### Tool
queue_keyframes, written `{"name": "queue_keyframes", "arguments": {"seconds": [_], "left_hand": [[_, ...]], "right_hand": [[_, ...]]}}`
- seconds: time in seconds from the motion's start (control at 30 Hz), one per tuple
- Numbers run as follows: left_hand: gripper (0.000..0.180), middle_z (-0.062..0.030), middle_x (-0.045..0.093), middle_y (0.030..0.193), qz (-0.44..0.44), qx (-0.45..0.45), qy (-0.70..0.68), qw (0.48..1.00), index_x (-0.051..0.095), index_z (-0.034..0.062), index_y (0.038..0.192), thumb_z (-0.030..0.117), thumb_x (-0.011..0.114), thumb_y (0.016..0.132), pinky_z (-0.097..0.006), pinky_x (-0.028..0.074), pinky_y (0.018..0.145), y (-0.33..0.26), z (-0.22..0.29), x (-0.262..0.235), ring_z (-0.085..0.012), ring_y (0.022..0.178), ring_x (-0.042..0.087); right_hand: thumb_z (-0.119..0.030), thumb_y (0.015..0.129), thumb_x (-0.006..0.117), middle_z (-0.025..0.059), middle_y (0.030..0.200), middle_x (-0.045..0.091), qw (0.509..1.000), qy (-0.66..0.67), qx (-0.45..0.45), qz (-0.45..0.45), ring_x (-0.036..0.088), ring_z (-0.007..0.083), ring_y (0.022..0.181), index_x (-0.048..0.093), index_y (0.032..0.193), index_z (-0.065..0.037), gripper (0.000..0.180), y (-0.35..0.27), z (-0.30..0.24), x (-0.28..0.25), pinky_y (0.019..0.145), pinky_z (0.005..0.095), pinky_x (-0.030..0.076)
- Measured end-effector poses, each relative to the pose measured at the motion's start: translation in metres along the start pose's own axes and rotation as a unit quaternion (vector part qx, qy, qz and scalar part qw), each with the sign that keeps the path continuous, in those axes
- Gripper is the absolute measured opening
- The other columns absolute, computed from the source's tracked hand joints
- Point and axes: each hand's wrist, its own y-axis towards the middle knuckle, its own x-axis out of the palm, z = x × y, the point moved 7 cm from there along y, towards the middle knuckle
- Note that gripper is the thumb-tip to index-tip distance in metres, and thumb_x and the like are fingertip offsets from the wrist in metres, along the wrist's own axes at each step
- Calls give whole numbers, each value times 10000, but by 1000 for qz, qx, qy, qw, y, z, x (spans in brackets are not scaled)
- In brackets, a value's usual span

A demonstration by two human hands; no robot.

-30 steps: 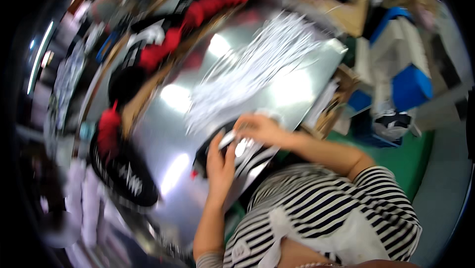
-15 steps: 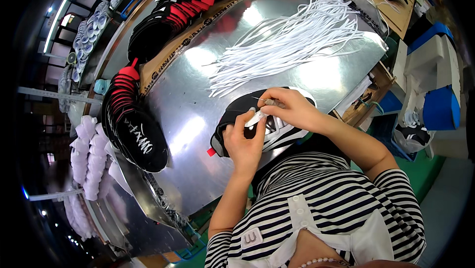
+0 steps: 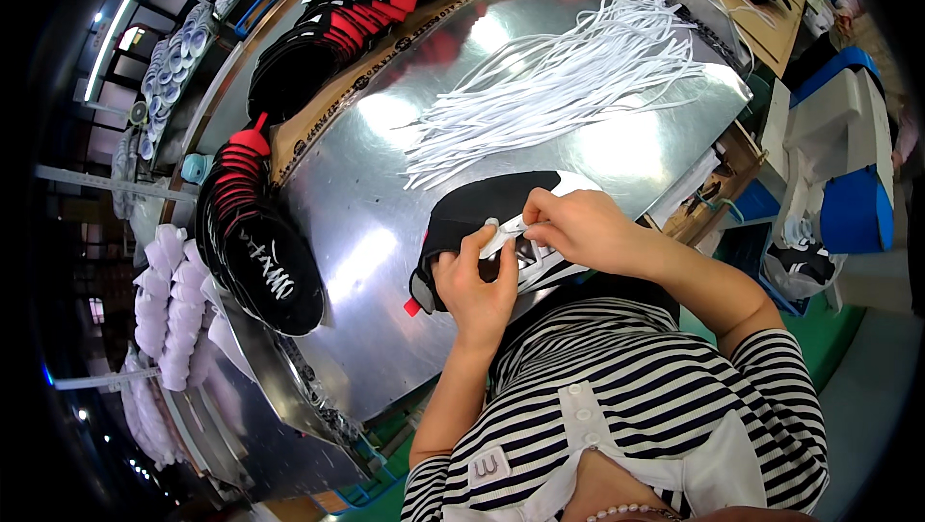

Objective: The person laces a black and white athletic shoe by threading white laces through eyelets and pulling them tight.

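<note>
A black and white shoe upper (image 3: 477, 199) with a small red pull tab lies on the metal tabletop in front of me. My left hand (image 3: 474, 281) has its fingers inside the opening, thumb and forefinger pinching the white strip (image 3: 499, 240) along the edge. Close against that strip, the thumb and forefinger of my right hand (image 3: 583, 230) are pressed together. What sits in this pinch is hidden; the thin pointed tool seen there earlier does not show. Beyond the upper lies a loose bundle of white shoelaces (image 3: 554, 88).
Nested black and red shoe uppers (image 3: 260, 262) curve along the table's left and far edges, some with white lacing. The metal tabletop (image 3: 337, 189) shines with reflections. At right stand a white and blue machine (image 3: 833, 156) and an open wooden drawer (image 3: 737, 170). White stacked pieces (image 3: 178, 310) hang at left.
My right hand has turned and moved slightly right and down, and the thin tool has gone out of sight. My left hand keeps its grip on the upper.
</note>
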Motion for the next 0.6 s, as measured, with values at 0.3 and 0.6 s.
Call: {"name": "queue_keyframes", "arguments": {"seconds": [0.3, 0.6], "left_hand": [[364, -117, 680, 946, -22, -28, -67, 997, 643, 33, 1141, 38, 677, 779, -369, 444, 748, -6, -9, 5, -263, 808, 570], [325, -53, 592, 763, -76, -85, -141, 983, 707, 105, 1111, 78, 713, 787, -323, 406, 734, -7, -2, 23, -207, 746, 501]], "right_hand": [[-135, 795, 681, 176, 693, 653, 991, -121, -55, -25, 672, 360, 667, 488, 951, 60, 315, 27, -22, 26, 544, 433, 507], [-219, 918, 620, 107, 816, 669, 994, -54, -24, 88, 657, 289, 739, 637, 1091, -54, 240, -37, -4, -22, 637, 390, 491]]}}
